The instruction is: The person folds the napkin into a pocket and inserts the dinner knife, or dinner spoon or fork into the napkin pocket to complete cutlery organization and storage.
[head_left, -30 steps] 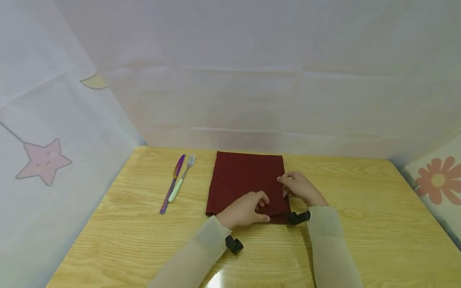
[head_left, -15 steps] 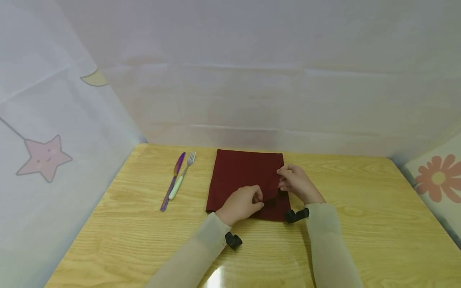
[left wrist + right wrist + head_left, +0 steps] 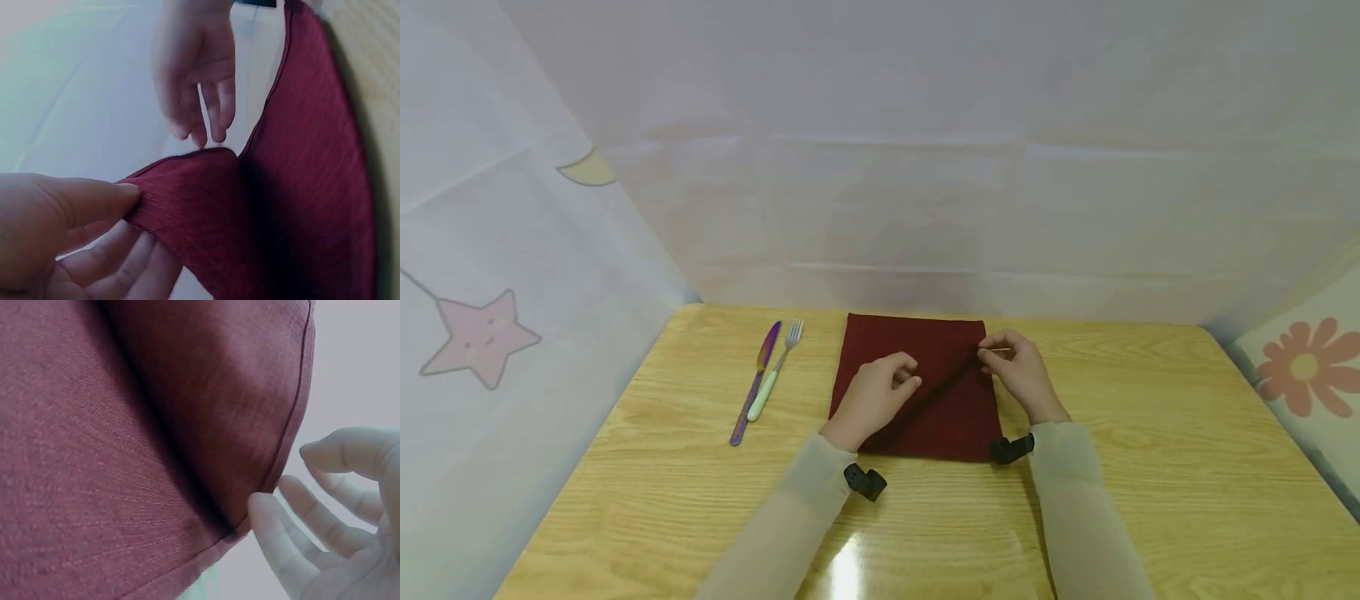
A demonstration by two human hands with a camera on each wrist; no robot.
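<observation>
A dark red cloth napkin (image 3: 951, 429) lies folded on the wooden table, its upper layer lifted along a diagonal. My left hand (image 3: 876, 396) pinches the hem of that layer; in the left wrist view its thumb (image 3: 112, 197) presses on top and its other fingers are underneath. At the napkin's right edge is my right hand (image 3: 1018, 375). In the right wrist view, its thumb and fingers stand apart, one fingertip (image 3: 259, 503) touching the cloth's edge near the fold. The napkin's front left corner is hidden behind my left hand and wrist.
Left of the napkin, a purple knife (image 3: 760, 375) and a fork with a pale green handle (image 3: 775, 375) lie side by side on the wooden table (image 3: 662, 475). Pale sheets printed with a star (image 3: 486, 337) and a flower (image 3: 1303, 367) surround the table.
My left hand has moved back and to the left, raising the napkin's front hem and baring more of the lower layer. My right hand has shifted slightly up its right edge.
</observation>
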